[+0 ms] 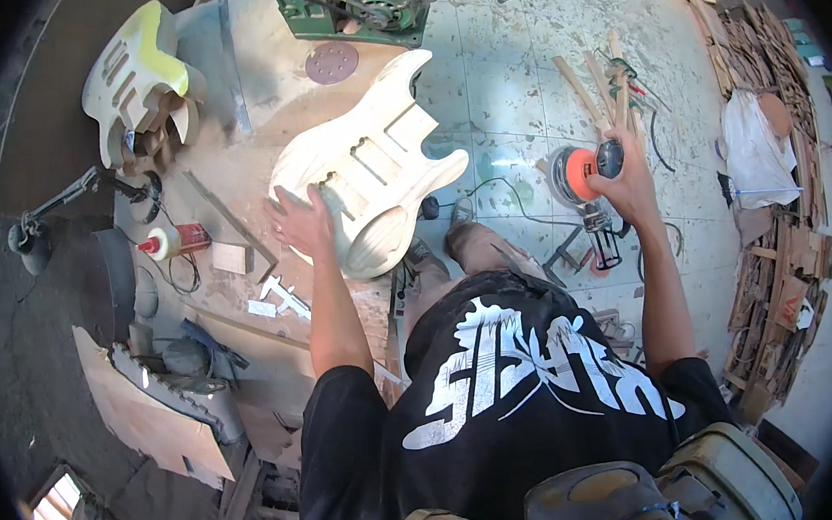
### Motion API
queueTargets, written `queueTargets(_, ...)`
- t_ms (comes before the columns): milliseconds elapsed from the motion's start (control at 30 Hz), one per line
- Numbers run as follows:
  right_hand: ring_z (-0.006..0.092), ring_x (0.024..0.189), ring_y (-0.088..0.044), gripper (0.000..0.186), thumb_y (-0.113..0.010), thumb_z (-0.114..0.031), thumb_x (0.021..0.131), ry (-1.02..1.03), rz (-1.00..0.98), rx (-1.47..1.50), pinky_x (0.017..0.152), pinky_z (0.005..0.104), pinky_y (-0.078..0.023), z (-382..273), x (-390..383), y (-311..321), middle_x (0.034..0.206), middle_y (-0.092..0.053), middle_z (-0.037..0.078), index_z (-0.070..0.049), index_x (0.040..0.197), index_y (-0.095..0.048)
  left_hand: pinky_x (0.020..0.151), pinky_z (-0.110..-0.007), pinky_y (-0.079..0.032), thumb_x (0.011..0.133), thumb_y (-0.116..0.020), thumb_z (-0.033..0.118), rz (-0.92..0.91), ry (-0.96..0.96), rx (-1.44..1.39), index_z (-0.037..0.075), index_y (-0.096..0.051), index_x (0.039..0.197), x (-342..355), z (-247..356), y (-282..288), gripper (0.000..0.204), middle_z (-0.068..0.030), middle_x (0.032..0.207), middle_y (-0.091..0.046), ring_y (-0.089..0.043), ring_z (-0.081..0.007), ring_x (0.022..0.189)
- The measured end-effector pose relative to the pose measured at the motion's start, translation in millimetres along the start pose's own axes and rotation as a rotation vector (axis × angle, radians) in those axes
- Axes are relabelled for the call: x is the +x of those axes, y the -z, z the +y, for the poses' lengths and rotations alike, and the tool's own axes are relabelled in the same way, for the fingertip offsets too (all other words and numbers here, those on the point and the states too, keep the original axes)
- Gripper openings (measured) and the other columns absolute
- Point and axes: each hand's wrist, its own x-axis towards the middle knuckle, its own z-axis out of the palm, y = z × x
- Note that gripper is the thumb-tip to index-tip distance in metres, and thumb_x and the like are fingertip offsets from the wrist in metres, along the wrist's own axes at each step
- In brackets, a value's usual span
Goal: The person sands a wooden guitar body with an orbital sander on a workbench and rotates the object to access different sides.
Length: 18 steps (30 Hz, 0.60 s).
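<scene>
A pale wooden guitar body [315,151] with cut-out pickup cavities lies on the workbench in front of me. My left hand [304,222] rests at its near left edge, fingers spread and the thumb toward the wood. Out to the right, my right hand [628,180] is closed round an orange and black sander [582,171], held away from the guitar body over the floor. The sander's round pad faces left, and a dark cord trails near it. Part of the sander's grip is hidden by my fingers.
Stacked guitar bodies [133,82] stand at the far left of the dusty bench. A sanding disc [332,62], a red-capped glue bottle [175,242], a wood block [231,258] and calipers [285,298] lie around. A green machine [367,10] stands beyond; scrap wood [779,280] is piled right.
</scene>
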Motion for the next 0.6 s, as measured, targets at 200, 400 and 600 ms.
queueTargets(200, 0.0346, 0.115, -0.063, 0.064, -0.077, -0.021, 0.072, -0.064, 0.045, 0.142, 0.096, 0.0422, -0.050, 22, -31, 11, 0.122, -0.060, 0.015, -0.015, 0.132, -0.056, 0.125, -0.057, -0.023, 0.098, -0.064, 0.047, 0.020, -0.257, -0.135, 0.006, -0.051, 0.153, -50, -8, 0, 0.070, -0.0256, 0.165, -0.033, -0.030, -0.0434, 0.153)
queueTargets(400, 0.0344, 0.107, -0.063, 0.059, -0.079, -0.022, 0.073, 0.012, 0.048, 0.138, 0.092, 0.0436, -0.050, 30, -32, 8, 0.113, -0.057, 0.013, -0.015, 0.128, -0.058, 0.087, -0.039, -0.055, 0.099, -0.070, 0.034, -0.542, -0.167, -0.626, -0.001, -0.072, 0.113, -179, 22, 36, 0.038, -0.0166, 0.107, -0.072, -0.068, -0.0266, 0.096)
queueTargets(600, 0.0378, 0.103, -0.061, 0.059, -0.081, -0.024, 0.073, 0.113, 0.011, 0.145, 0.091, 0.0438, -0.050, 39, -13, -1, 0.112, -0.055, 0.014, -0.015, 0.126, -0.059, 0.093, -0.038, -0.055, 0.100, -0.065, 0.058, -1.186, 0.377, -0.862, -0.002, -0.063, 0.134, -209, 25, -24, 0.070, -0.0155, 0.128, -0.068, -0.068, -0.0251, 0.109)
